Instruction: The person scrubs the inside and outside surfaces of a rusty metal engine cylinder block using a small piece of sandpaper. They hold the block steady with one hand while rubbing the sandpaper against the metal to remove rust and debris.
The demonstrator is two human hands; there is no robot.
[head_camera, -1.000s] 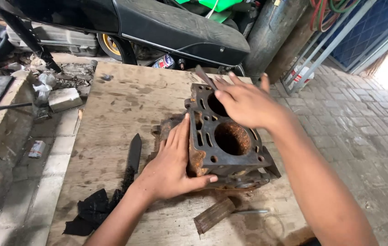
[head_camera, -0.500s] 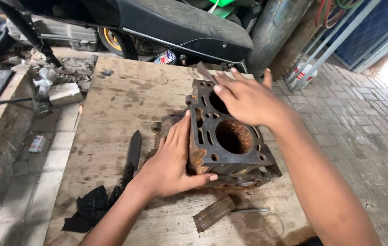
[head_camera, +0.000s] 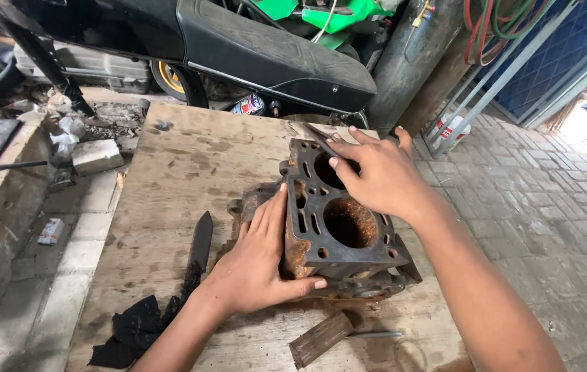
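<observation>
A rusty engine block (head_camera: 338, 220) stood on the wooden desk (head_camera: 190, 172), right of centre. Left of the block lay a black cloth (head_camera: 135, 331) and a dark flat blade (head_camera: 200, 244). The left hand (head_camera: 259, 265) pressed flat against the block's left side, thumb hooked under its near edge. The right hand (head_camera: 376, 176) rested on the block's top, fingers pinching a thin flat strip (head_camera: 324, 140). A ribbed handle (head_camera: 319, 339) lay in front of the block.

Even soft daylight, brightest at upper right opening, slightly blown out. Shadows faint under hands on counter (head_camera: 190, 172). Focus sharp throughout; mild wide-angle bending at edges.
</observation>
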